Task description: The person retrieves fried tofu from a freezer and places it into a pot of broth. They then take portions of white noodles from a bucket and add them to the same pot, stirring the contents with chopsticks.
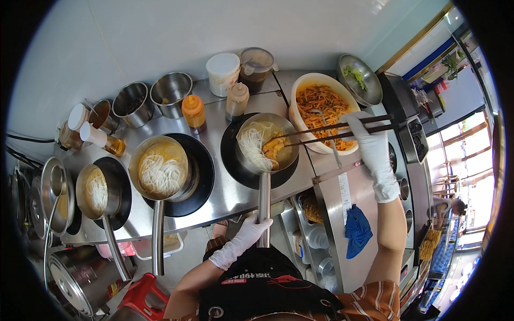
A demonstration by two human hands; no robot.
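Note:
My gloved left hand (253,230) grips the metal handle of a saucepan (263,120) standing on a black round burner. In my gloved right hand (363,140) are long dark chopsticks (329,132), their tips in that pan at a yellow-orange food piece (275,146) beside white noodles (253,148) in broth. Below the chopsticks, an oval white tub (295,116) holds shredded orange food, with a metal spoon (331,138) in it. To the left, a second saucepan (158,168) and a smaller one (94,190) also hold white noodles in broth.
Behind the pans stand squeeze bottles (193,112), metal pots (170,94), a white lidded tub (223,74) and a clear lidded container (257,68). A metal bowl with greens (361,80) is at the back right. A blue cloth (358,232) lies on the right counter. Pan handles overhang the front edge.

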